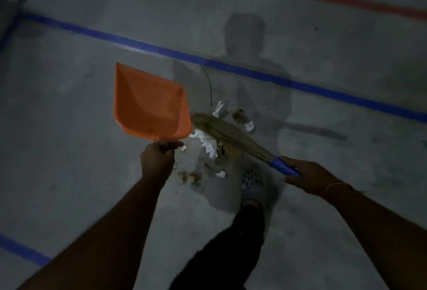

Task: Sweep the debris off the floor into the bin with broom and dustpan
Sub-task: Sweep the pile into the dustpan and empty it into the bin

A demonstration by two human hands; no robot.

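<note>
Progress: early, I judge | debris [211,148] all on floor [69,127], frame centre | pan [147,107] empty, raised, left hand [158,159] holding its handle | right hand [307,171] wrapped round broom [231,137] handle, bristles over pile | bin not seen | left: sweep in, dump.

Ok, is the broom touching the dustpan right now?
Cannot tell. In the head view the broom bristle tips meet the dustpan right edge with no visible gap, but the frame is dark and blurred, and the tips may simply overlap it at another height.
</note>
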